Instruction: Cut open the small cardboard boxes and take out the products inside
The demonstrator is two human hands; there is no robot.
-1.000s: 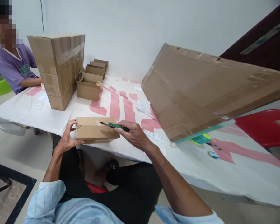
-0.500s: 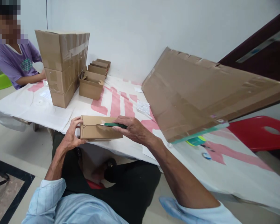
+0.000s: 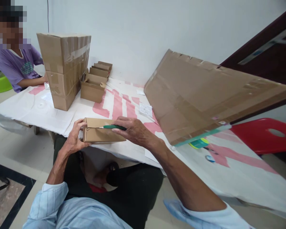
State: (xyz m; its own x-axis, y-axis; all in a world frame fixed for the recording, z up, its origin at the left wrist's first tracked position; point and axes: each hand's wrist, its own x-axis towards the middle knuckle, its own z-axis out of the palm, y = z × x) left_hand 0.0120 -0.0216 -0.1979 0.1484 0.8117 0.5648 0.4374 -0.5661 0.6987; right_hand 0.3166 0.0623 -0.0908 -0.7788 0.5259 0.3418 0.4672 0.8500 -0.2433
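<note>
A small brown cardboard box [image 3: 105, 136] stands at the table's front edge, a seam running along its upper face. My left hand [image 3: 75, 136] grips its left end, fingers on top and thumb low on the near side. In my right hand [image 3: 131, 128] is a green-handled craft knife [image 3: 114, 127], held over the box. Its thin tip points left and lies at the seam; whether it is inside the gap I cannot tell. The right end of the box is partly behind my right hand.
Taped cartons [image 3: 64, 70] are stacked at the left, beside a row of open small boxes [image 3: 92, 90]. A large cardboard sheet [image 3: 212, 98] leans at the right, near a tape roll [image 3: 200, 143] and a red stool [image 3: 262, 135]. Another person [image 3: 26, 66] sits at the far left.
The knife and my right hand have shifted slightly left along the seam. My left hand keeps its grip on the box, which has barely moved.
</note>
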